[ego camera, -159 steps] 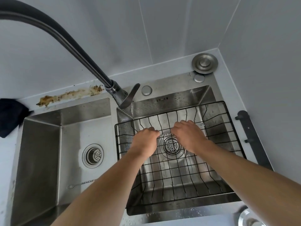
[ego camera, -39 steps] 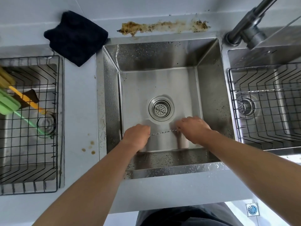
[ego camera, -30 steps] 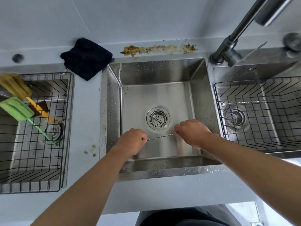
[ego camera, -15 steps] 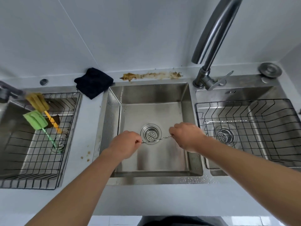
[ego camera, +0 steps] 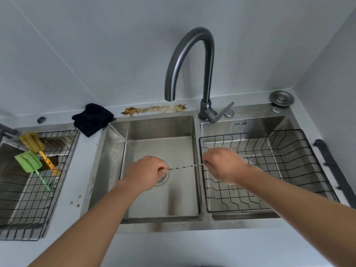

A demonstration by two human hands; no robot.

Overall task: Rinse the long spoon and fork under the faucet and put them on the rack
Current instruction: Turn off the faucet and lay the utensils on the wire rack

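A long thin metal utensil with a twisted shaft point(ego camera: 184, 166) hangs level above the middle sink point(ego camera: 163, 201). My left hand point(ego camera: 146, 171) pinches its left end and my right hand point(ego camera: 223, 164) pinches its right end. Both ends are hidden in my fingers, so I cannot tell spoon from fork. A second twisted metal utensil point(ego camera: 260, 155) lies across the black wire rack point(ego camera: 308, 151) in the right basin. The faucet point(ego camera: 192, 45) arches over the middle sink with its spout at the back, and no water runs from it.
The faucet lever point(ego camera: 224, 112) sticks out to the right of the faucet's base. A dark cloth point(ego camera: 92, 119) lies on the counter behind the left rack point(ego camera: 28, 199), which holds green and yellow brushes point(ego camera: 30, 151). A brown stain point(ego camera: 154, 109) marks the back ledge.
Both hands have carried the utensil up and to the right; my right hand is now over the rack's left edge. The view has lifted, so the whole faucet shows.
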